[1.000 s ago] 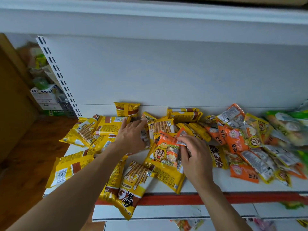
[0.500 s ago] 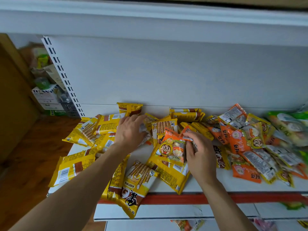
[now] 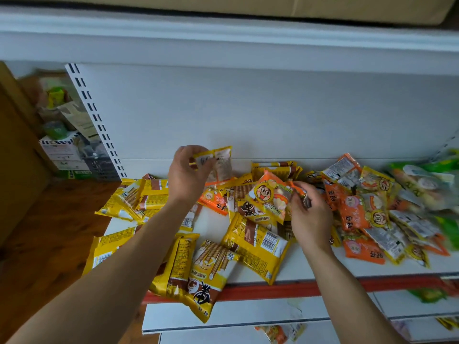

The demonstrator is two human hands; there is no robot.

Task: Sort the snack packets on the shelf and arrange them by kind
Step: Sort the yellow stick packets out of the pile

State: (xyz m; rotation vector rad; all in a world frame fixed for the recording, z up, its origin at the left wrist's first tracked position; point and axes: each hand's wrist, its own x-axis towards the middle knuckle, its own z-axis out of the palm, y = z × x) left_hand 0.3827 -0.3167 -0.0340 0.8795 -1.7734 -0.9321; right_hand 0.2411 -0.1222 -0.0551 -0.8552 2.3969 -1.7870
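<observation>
the small yellow-edged packet (image 3: 218, 160) is held in the air, well behind the red strip (image 3: 248, 291) on the shelf (image 3: 214, 227) front, its left end clamped in the grip of the left hand (image 3: 186, 177). the orange face packet (image 3: 268, 197) is over the heap, nearer the red strip, its right edge pinched in the grip of the right hand (image 3: 310, 217). the step, i judge, is picking strays from the yellow wafer packets (image 3: 258, 244); next they need carrying to the orange pile (image 3: 352, 212), rightward along the red strip. the held packet shows only its back; the green packets (image 3: 422, 184) beyond are blurred and cut off.
</observation>
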